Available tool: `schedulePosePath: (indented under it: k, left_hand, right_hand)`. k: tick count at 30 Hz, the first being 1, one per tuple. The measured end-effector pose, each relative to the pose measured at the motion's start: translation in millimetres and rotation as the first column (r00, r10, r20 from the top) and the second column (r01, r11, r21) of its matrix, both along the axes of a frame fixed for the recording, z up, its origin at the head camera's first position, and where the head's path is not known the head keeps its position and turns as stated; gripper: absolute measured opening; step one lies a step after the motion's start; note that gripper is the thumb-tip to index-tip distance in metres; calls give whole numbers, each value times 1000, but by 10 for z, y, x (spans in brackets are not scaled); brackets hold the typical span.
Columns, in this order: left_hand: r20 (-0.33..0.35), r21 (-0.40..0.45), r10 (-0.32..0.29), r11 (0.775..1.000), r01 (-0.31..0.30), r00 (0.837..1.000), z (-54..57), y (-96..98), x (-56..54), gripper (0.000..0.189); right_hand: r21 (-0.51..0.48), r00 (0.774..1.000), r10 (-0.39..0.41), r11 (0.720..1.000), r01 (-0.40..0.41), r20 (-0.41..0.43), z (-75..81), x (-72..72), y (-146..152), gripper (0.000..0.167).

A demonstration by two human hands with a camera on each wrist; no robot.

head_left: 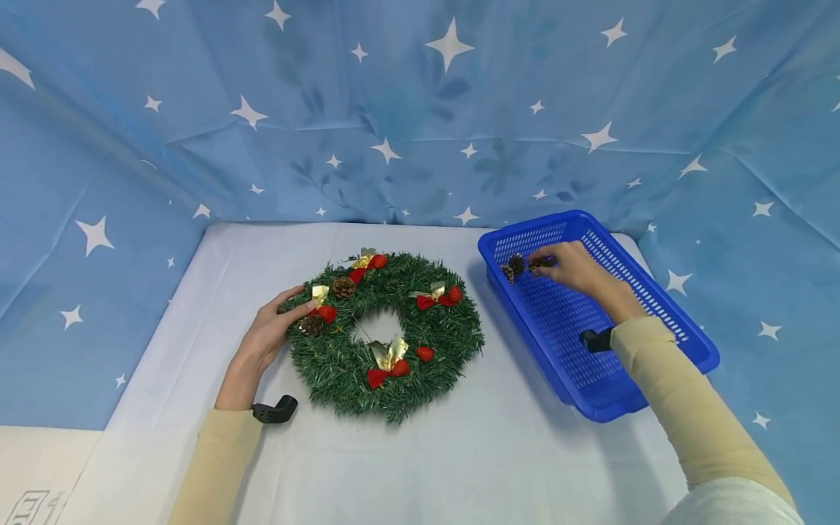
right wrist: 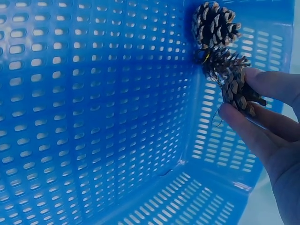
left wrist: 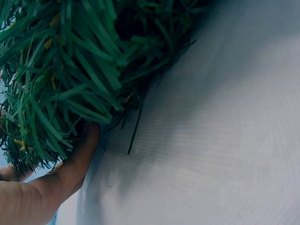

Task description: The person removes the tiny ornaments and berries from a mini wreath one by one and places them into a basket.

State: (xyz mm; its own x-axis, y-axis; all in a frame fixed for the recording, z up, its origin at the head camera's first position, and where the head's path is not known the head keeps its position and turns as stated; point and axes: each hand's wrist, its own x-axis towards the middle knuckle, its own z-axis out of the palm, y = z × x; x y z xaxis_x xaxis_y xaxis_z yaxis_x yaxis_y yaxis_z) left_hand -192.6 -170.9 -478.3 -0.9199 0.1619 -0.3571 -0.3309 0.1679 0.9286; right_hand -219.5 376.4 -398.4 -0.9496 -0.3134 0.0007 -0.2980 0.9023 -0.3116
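Observation:
My left hand point(head_left: 265, 332) grips the left edge of a green wreath point(head_left: 453, 343), thumb on top near a bow. In the left wrist view, fingers point(left wrist: 77, 164) reach under the wreath's needles point(left wrist: 84, 70). The wreath carries red-and-gold bows point(head_left: 390, 357), red strawberry-like berries point(head_left: 425, 354) and two pine cones, one brown point(head_left: 343, 287) and one darker point(head_left: 311, 325). Over the blue basket point(head_left: 525, 321), my right hand point(head_left: 577, 273) pinches a pine cone point(right wrist: 236, 96) between thumb and fingers. Two more pine cones point(right wrist: 215, 26) lie beside it at the basket's far left end.
A white cloth covers the table point(head_left: 512, 467). Blue star-patterned fabric point(head_left: 394, 95) hangs behind and on both sides. Some printed cardboard-like material point(head_left: 39, 467) shows at the lower left. A small black camera point(head_left: 275, 410) sits on the left wrist, another point(head_left: 596, 340) on the right.

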Motion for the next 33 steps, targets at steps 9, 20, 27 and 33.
schedulePosePath:
  k: [9, 20, 27, 33]
  left_hand:
    - [12, -11, 2, 1000, -1, 1000, -13, -13, -3, 78]
    - [9, -21, 2, 1000, -2, 1000, -2, -7, -4, 77]
    - [11, -23, 2, 1000, -1, 1000, -8, -11, -12, 77]
    - [4, -19, 3, 1000, -3, 1000, 3, -6, 5, 77]
  right_hand:
    - [-20, 999, -12, 1000, 13, 34, -108, -56, 54, 20]
    - [-7, 998, -21, 1000, 22, 53, -233, -164, 72, 23]
    - [32, 998, -27, 999, 26, 47, -236, -197, 50, 25]
    - [48, 997, -47, 998, 45, 54, -242, -209, 45, 26]
